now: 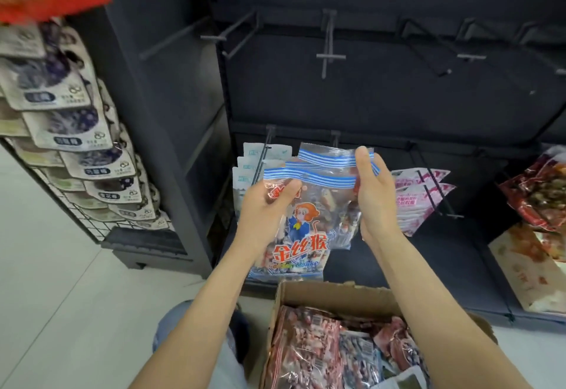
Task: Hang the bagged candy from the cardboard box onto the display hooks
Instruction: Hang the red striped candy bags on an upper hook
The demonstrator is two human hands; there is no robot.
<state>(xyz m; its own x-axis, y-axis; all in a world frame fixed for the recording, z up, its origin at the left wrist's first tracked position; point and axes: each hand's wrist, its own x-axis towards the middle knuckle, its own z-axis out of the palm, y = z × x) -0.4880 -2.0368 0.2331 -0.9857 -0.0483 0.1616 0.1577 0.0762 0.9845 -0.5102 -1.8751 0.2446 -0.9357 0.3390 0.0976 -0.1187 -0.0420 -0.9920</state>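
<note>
- Left hand (269,205), frame centre: grip clamped on upper-left corner of the candy bags (306,205) — thumb across the front just below the blue-striped header, fingers behind.
- Right hand (372,186), just right of centre: grip closed on the right edge of the same bags, thumb pointing up along the striped tops, fingers wrapped behind.
- Bags: looks like several fanned together, 3 striped headers staggered; held upright btwn both hands, above the cardboard box (306,296), in front of the lower hook row.
- Target, by my read: the lower hook (335,139) sticking out right behind the top header; hang holes not visible from here.
- To do it well: square the headers so holes line up, or peel 1 bag off w/ the right hand; keep the header flat & taut, steer hole onto the hook tip, slide back. Don't let the stack sag — weight sits low.
- Risk: fanned tops = holes offset, hook could snag film.
- Pose: both forearms reach up from bottom of frame, converging on the bags; wrists roughly straight, palms facing each other.
- Box at bottom centre-right has more bags (306,349) inside, so plenty left.
- Upper hooks (329,42), top centre, bare.
</note>
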